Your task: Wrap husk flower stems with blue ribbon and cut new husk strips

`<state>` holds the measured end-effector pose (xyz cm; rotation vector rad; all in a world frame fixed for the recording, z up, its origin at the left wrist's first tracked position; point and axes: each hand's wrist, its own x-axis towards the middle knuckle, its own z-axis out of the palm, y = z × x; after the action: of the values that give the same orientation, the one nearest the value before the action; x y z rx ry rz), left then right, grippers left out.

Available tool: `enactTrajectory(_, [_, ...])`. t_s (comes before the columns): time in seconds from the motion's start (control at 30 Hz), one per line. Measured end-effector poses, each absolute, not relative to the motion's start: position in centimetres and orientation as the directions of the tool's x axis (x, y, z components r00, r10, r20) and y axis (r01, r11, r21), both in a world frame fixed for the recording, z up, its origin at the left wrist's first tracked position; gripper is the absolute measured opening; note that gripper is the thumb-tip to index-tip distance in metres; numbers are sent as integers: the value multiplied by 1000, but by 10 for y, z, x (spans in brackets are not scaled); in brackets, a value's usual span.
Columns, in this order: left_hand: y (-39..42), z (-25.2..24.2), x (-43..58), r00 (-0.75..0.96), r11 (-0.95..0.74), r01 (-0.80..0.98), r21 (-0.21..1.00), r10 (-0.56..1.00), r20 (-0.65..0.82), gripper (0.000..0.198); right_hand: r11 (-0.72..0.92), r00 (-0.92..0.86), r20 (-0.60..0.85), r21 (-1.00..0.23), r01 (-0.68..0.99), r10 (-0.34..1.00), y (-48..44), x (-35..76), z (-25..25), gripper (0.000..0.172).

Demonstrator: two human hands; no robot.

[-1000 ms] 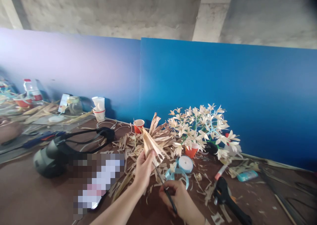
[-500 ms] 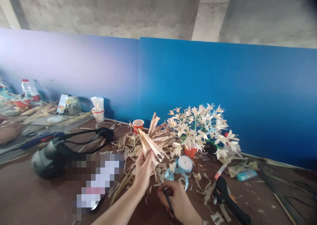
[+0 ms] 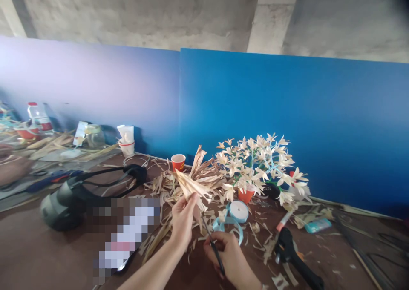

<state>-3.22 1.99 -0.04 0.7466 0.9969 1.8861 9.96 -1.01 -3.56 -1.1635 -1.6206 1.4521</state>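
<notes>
My left hand [image 3: 183, 219] is closed around a pale dried corn husk [image 3: 191, 185], pinched between thumb and fingers. The husk fans out above the fist, its tip angled up to the left. Below and to the right, my right hand [image 3: 226, 251] grips a slim black tool [image 3: 216, 254] with a thin pointed end. That point reaches up close to the husk's lower edge; whether they touch, I cannot tell. Behind the held husk lies a heap of brown husks [image 3: 207, 170]. A roll of light blue ribbon [image 3: 239, 211] rests just beyond my right hand.
Husk flowers [image 3: 255, 166] stand in an orange cup [image 3: 246, 193]. A red paper cup [image 3: 178, 162] is at the back. On the right lies a black glue gun [image 3: 297, 260]; on the left, a headset [image 3: 64, 209]. A co-worker's hand [image 3: 14, 166] shows at far left.
My left hand has shifted slightly left, and the husk in it has tilted further left. My right hand with the black tool stays nearly in place.
</notes>
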Motion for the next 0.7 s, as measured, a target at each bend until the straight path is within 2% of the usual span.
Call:
enactTrajectory(0.43, [14,5,-25,-395,-225,-611,759,918,-46,22,29,-356,-14,-993,115,935,-10,99,-41,32])
enactTrajectory(0.7, [15,-2,-22,-384,-183,-644,743,917,-106,25,-41,-349,-54,-998,45,936,-12,95,-42,33])
